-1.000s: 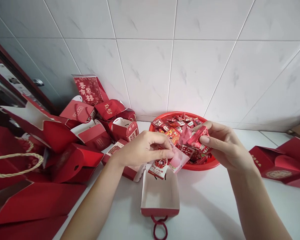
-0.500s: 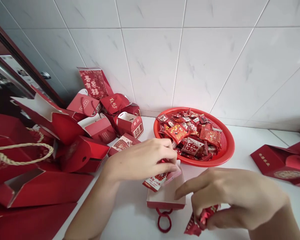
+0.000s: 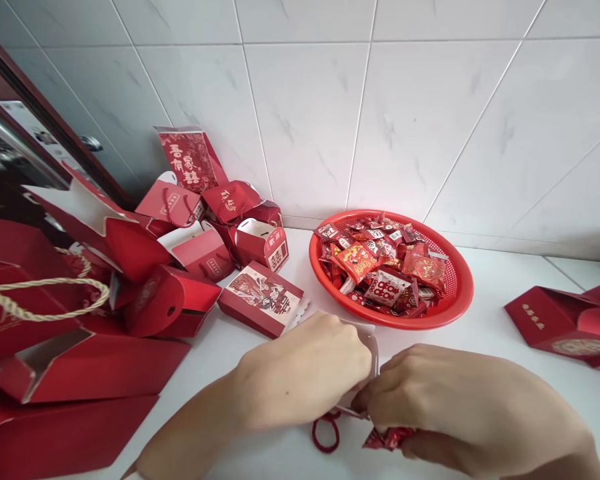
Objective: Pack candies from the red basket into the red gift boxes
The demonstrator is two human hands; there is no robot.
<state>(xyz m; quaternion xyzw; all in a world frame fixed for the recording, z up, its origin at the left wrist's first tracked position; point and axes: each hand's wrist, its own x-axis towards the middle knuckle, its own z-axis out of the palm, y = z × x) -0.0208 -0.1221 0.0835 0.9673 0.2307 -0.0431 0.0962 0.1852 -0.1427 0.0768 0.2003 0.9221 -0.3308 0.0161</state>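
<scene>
Over a small cardboard box (image 3: 349,400) with a pale inside, my left hand (image 3: 310,373) is bent down, fingers curled out of sight under the knuckles. What it holds is hidden. My right hand (image 3: 460,407) is at the box's right edge, closed around red-wrapped candies (image 3: 391,437) that stick out below its fingers. Both hands cover most of the box. A dark red cord loop (image 3: 325,435) lies at its near side. Behind the box stands a red oval basket (image 3: 463,293) full of wrapped candies (image 3: 385,287).
A flat printed box (image 3: 263,297) lies left of the basket. Several red gift boxes (image 3: 195,250) are heaped at the left, with a rope-handled bag (image 3: 15,267) nearer. Another red box (image 3: 555,327) sits at the right. A tiled wall (image 3: 305,127) closes off the back.
My left hand has come down and nearer over the box, and the candy packet seen in it is now hidden. My right hand has moved slightly left against the box, candies still in it.
</scene>
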